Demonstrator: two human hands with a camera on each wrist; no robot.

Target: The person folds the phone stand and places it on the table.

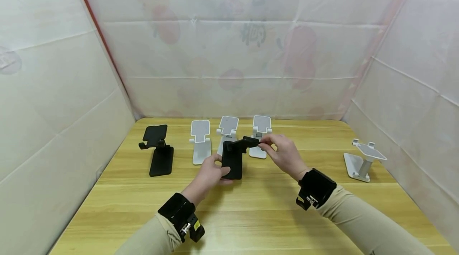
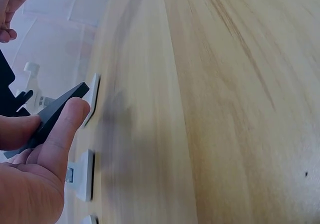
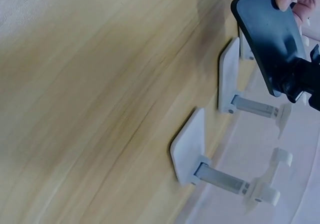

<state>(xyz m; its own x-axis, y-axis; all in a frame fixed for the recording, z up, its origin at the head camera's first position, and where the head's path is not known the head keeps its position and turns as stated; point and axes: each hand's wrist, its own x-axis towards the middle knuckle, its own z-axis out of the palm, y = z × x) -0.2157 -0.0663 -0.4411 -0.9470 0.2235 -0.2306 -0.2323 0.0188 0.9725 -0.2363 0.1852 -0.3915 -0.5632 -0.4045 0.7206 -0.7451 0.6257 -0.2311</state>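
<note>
A black folding phone stand [image 1: 232,161] is held up off the table, tilted, with its arm unfolded to the right. My left hand [image 1: 209,174] grips its flat base by the left side, thumb over the face and fingers behind. In the left wrist view, the base's edge [image 2: 60,109] lies between that thumb and fingers. With thumb and fingertips my right hand [image 1: 284,154] pinches the outer end of the stand's upper plate [image 1: 250,142]. The right wrist view shows the base [image 3: 265,29] and hinge, but not the pinching fingertips.
Three white phone stands, left [image 1: 202,153], middle [image 1: 228,124] and right [image 1: 262,123], stand behind the held one, which partly hides the middle one. Another black stand [image 1: 161,163] is at the left, and a white one [image 1: 371,151] stands far right. Fabric walls [image 1: 229,59] enclose the wooden table [image 1: 251,223].
</note>
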